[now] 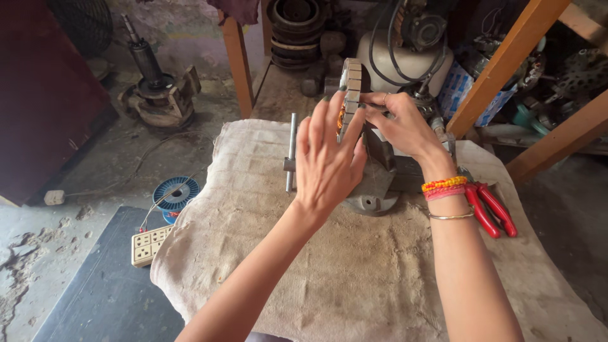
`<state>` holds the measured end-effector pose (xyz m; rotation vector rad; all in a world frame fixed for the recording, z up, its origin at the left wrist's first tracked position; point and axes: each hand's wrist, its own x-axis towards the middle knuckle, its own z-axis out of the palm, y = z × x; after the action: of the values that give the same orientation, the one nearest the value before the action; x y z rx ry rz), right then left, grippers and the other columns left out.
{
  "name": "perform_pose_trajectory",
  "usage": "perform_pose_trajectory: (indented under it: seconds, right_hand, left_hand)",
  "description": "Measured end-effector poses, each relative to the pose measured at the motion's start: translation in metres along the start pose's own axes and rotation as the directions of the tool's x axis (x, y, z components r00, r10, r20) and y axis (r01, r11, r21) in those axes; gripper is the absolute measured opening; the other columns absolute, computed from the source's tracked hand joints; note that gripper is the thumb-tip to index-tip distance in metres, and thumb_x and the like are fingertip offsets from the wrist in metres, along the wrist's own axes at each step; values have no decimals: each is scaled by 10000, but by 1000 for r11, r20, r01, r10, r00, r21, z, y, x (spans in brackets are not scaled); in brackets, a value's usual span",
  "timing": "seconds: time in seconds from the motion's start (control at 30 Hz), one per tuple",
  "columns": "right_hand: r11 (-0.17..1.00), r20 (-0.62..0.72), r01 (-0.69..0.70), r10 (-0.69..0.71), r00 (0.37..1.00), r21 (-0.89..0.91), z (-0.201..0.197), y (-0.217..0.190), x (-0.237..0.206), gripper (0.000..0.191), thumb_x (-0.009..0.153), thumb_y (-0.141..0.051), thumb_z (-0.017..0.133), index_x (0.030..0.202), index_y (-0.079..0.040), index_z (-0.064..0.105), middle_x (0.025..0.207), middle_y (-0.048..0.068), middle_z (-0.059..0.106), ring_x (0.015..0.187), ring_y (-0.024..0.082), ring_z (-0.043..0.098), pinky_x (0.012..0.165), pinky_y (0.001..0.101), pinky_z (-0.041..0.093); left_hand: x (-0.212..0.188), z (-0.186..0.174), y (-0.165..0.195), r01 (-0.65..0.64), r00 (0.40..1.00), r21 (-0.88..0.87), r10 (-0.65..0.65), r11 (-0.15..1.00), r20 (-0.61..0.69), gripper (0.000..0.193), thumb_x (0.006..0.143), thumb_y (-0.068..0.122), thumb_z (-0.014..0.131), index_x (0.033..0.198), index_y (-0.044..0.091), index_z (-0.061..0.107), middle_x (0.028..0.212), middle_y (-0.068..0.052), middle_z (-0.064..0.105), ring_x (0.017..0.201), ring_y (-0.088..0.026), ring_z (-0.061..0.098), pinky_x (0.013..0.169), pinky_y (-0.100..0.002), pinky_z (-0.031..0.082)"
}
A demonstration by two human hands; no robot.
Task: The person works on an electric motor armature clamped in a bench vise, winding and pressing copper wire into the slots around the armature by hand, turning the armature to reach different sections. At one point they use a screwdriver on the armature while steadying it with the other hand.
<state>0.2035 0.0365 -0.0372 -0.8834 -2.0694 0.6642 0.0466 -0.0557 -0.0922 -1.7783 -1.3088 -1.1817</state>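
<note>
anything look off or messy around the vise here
Mostly the floor: a blue wire spool and a white power strip lie loose beside the cloth-covered bench, and the concrete is cracked at lower left. The left hand and right hand hold the stator ring upright at the vise.

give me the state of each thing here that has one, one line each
stator ring: upright on edge, above the bench vise
bench vise: on the cloth, handle bar vertical
left hand: open, fingers spread against the ring
right hand: fingertips on the ring
red pliers: lying on the cloth, untouched
power strip: on the floor
</note>
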Motion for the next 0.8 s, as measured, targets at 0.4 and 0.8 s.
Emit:
perform_pose_trajectory:
  seconds: [0.4, 0.8]
  right_hand:
    - [997, -4, 68, -68, 998, -27, 2, 4, 2, 378, 963, -128, 590, 1279, 66, 664, 1195, 167, 750, 1127, 158, 686, 995, 314, 507]
    - [997, 33, 76, -76, 997, 10, 3, 15, 3, 359, 985, -151, 590, 1266, 55, 672, 1248, 138, 733, 1177, 155, 645, 1024, 321, 484]
  left_hand:
    - [3, 15, 15, -47, 997, 235, 31, 971, 74, 576, 854, 128, 680, 1405, -29, 615, 1650, -144, 377, 1509, -258, 316, 1222, -406, 216]
    - [3, 12, 16, 68, 989, 63, -75, 996, 129, 620, 748, 59, 657, 1364, -1, 649, 1627, -235, 323, 1501, -346, 260, 1199, -467, 177]
